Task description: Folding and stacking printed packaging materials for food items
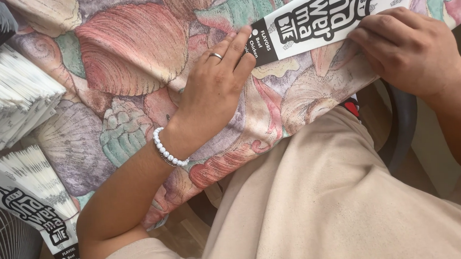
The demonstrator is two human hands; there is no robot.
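A long white paper sleeve with black printing (319, 17) lies flat on a table covered by a seashell-patterned cloth (129, 61). My left hand (215, 86), with a ring and a white bead bracelet at the wrist, presses its fingertips on the sleeve's black lower end. My right hand (408, 49) rests on the sleeve's right edge with fingers curled down onto it. Both hands press the paper against the cloth.
Stacks of the same white paper sleeves (16, 97) sit at the left edge, with another fanned pile (33, 190) lower left. A fan grille (7, 243) shows in the bottom left corner. My beige shirt (337, 192) fills the lower frame; a dark chair edge (404, 127) is at right.
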